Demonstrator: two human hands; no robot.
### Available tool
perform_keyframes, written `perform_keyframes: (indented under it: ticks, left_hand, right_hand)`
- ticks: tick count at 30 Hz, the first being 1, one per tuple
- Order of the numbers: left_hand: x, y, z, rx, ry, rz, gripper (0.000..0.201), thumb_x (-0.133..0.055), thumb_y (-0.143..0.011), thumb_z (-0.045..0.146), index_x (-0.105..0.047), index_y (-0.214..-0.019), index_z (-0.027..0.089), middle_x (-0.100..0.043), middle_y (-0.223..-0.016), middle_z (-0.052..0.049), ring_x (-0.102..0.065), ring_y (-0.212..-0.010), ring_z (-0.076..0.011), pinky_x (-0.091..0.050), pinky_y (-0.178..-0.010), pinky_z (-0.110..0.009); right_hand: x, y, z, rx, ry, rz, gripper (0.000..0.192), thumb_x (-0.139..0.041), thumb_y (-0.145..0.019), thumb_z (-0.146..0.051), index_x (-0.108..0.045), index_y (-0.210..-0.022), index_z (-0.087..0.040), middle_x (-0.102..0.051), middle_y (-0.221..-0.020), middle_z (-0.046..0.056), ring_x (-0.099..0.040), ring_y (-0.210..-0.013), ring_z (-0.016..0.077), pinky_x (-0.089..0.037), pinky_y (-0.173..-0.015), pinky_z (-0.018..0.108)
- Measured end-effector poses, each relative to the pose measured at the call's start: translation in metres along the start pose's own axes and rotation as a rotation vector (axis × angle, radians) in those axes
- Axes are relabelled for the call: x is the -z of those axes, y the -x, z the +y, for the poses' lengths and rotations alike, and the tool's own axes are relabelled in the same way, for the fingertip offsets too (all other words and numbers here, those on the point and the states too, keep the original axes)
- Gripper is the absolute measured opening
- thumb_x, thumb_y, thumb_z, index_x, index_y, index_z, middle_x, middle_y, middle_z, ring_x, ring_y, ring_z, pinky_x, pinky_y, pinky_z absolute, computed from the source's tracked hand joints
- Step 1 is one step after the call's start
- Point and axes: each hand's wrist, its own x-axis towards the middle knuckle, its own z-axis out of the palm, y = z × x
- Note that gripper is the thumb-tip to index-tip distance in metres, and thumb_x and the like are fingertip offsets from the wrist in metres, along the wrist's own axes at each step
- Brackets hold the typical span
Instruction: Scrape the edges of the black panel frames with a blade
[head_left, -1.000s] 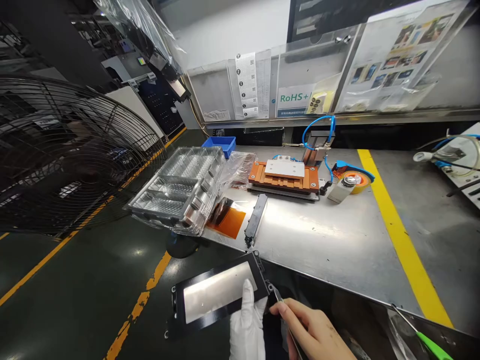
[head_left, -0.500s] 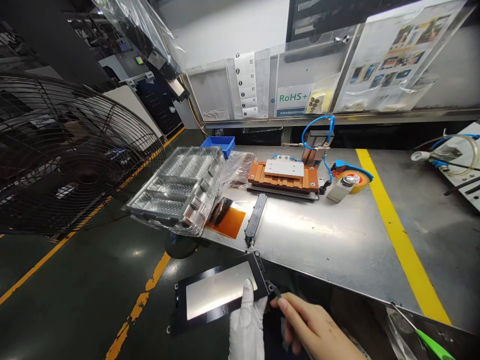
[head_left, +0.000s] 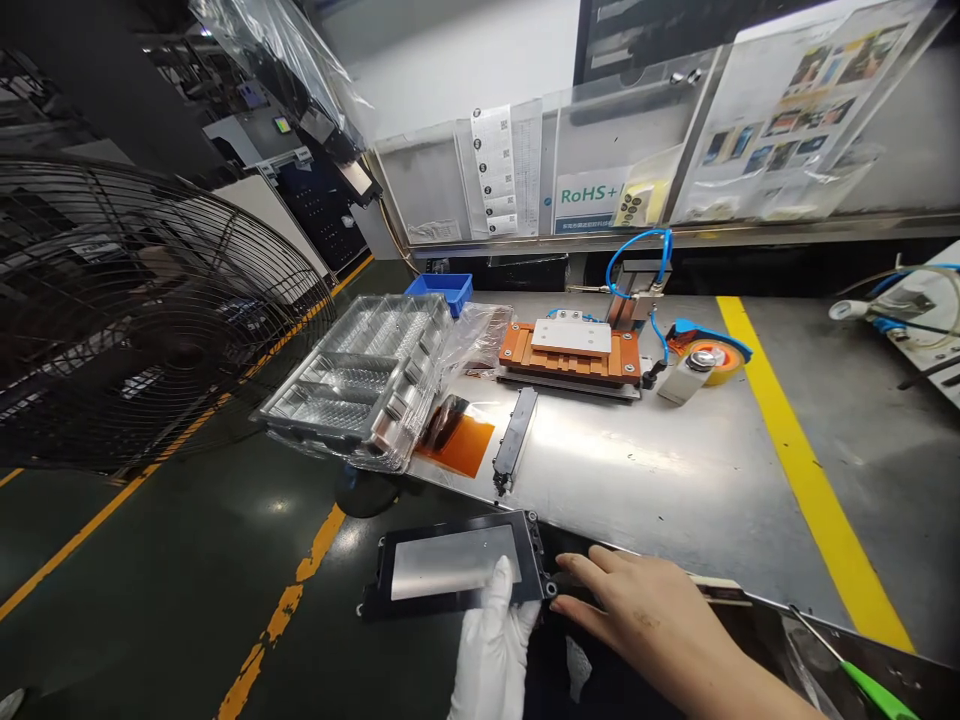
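The gloved left hand (head_left: pixel 491 650) still grips the black-framed panel (head_left: pixel 459 563) below the surface (head_left: pixel 675 480) edge — now tilted flatter; the bare right hand (head_left: pixel 637 610) has released its tool, fingers spread beside the panel's corner.

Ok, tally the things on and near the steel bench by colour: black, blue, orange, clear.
Black: 2, rectangular frame with silvery panel in gloved left hand, narrow bar
Blue: 1, plastic bin
Orange: 2, film sheet, block fixture
Clear: 1, plastic tray stack
Total: 6

the gloved left hand (head_left: pixel 491 650) is cut off by the bottom edge, its palm hidden.
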Motion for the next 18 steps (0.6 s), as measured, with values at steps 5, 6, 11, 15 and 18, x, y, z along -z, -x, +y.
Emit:
perform_keyframes:
  ticks: [5, 6, 11, 15, 18]
  left_hand:
    - [-0.017, 0.005, 0.021, 0.066, -0.004, 0.041, 0.032, -0.076, -0.062, -0.002, -0.071, -0.092, 0.006, -0.072, -0.09, -0.008, -0.068, -0.088, -0.0134, -0.049, -0.09, -0.012]
    - [-0.021, 0.006, 0.025, 0.134, 0.042, 0.045, 0.024, -0.073, -0.07, 0.001, -0.069, -0.093, 0.005, -0.071, -0.092, -0.009, -0.067, -0.09, -0.0134, -0.05, -0.086, -0.012]
    - [-0.028, 0.008, 0.032, 0.31, 0.27, -0.054, 0.02, -0.063, -0.086, 0.019, -0.067, -0.098, 0.004, -0.07, -0.097, -0.012, -0.067, -0.092, -0.0153, -0.054, -0.081, -0.016]
    - [-0.03, 0.01, 0.038, 0.351, 0.222, -0.083, 0.022, -0.062, -0.085, 0.017, -0.068, -0.098, 0.001, -0.066, -0.114, -0.016, -0.064, -0.105, -0.0228, -0.055, -0.081, -0.024]
    - [-0.031, 0.013, 0.045, 0.398, 0.283, -0.096, 0.019, -0.057, -0.089, 0.016, -0.072, -0.089, 0.005, -0.069, -0.105, -0.012, -0.066, -0.083, -0.0127, -0.053, -0.07, -0.015]
  right_hand:
    - [-0.005, 0.002, 0.002, 0.021, -0.007, -0.067, 0.019, -0.077, -0.074, -0.033, -0.066, -0.085, -0.021, -0.055, -0.062, -0.004, -0.057, -0.047, 0.017, -0.027, -0.044, 0.033]
    - [-0.006, 0.002, 0.002, 0.027, -0.004, -0.065, 0.02, -0.077, -0.074, -0.033, -0.066, -0.085, -0.021, -0.055, -0.062, -0.004, -0.057, -0.048, 0.017, -0.027, -0.045, 0.033]
    - [-0.004, 0.001, 0.006, 0.043, 0.021, -0.052, 0.031, -0.082, -0.068, -0.035, -0.066, -0.091, -0.02, -0.057, -0.065, -0.004, -0.059, -0.05, 0.0169, -0.032, -0.047, 0.032]
    - [-0.005, 0.003, 0.008, 0.057, -0.014, -0.073, 0.024, -0.08, -0.07, -0.033, -0.065, -0.083, -0.021, -0.055, -0.063, -0.004, -0.057, -0.049, 0.0168, -0.029, -0.047, 0.032]
    - [-0.008, 0.005, 0.01, 0.08, -0.047, -0.082, 0.022, -0.078, -0.073, -0.034, -0.062, -0.081, -0.02, -0.055, -0.063, -0.003, -0.056, -0.05, 0.0175, -0.026, -0.048, 0.032]
